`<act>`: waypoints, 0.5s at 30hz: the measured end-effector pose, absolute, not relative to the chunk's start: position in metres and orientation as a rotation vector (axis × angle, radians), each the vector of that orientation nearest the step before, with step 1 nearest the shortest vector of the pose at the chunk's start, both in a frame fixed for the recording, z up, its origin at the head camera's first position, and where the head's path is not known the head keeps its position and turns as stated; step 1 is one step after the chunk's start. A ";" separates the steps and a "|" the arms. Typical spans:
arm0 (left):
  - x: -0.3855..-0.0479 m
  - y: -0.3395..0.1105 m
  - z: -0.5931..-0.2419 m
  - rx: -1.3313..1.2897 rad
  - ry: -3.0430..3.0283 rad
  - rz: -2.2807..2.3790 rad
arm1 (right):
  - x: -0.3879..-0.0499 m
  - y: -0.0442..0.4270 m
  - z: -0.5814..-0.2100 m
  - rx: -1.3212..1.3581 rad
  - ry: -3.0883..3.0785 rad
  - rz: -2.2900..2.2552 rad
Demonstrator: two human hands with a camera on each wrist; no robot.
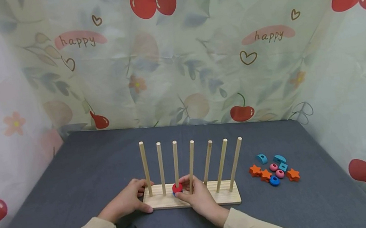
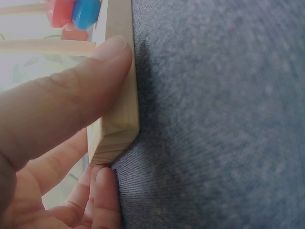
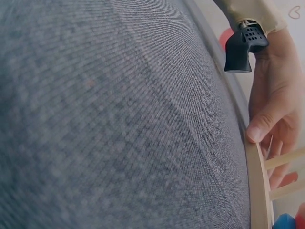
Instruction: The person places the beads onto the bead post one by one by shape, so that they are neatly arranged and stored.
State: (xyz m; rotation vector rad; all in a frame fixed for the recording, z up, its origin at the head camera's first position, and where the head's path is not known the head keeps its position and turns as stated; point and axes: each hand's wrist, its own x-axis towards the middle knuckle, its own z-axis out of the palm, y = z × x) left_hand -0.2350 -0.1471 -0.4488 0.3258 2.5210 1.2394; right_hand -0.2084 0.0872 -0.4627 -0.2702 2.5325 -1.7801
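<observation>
A wooden pegboard [image 1: 167, 203] with a row of several upright pegs stands on the dark cloth. My left hand [image 1: 129, 199] grips the left end of its base, thumb [image 2: 113, 55] on the front edge and the other fingers around the end. On the third peg from the left sits a red bead [image 1: 176, 188], pinched between the thumb and fingers of my right hand [image 1: 200, 198]. Directly beneath it on that peg is a blue bead [image 2: 86, 14], mostly hidden in the head view. The right wrist view shows the left hand, with the right hand out of frame.
Right of the pegboard lie loose beads: orange stars [image 1: 293, 175], pink round beads [image 1: 280, 173], a blue round bead [image 1: 274, 181], a light-blue square bead [image 1: 283, 166] and light-blue half-round pieces [image 1: 279, 158]. A printed curtain [image 1: 172, 51] hangs behind the table.
</observation>
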 end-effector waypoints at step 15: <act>-0.234 -0.147 -0.448 0.327 2.523 1.239 | -0.205 0.091 -0.457 -0.306 2.432 -1.907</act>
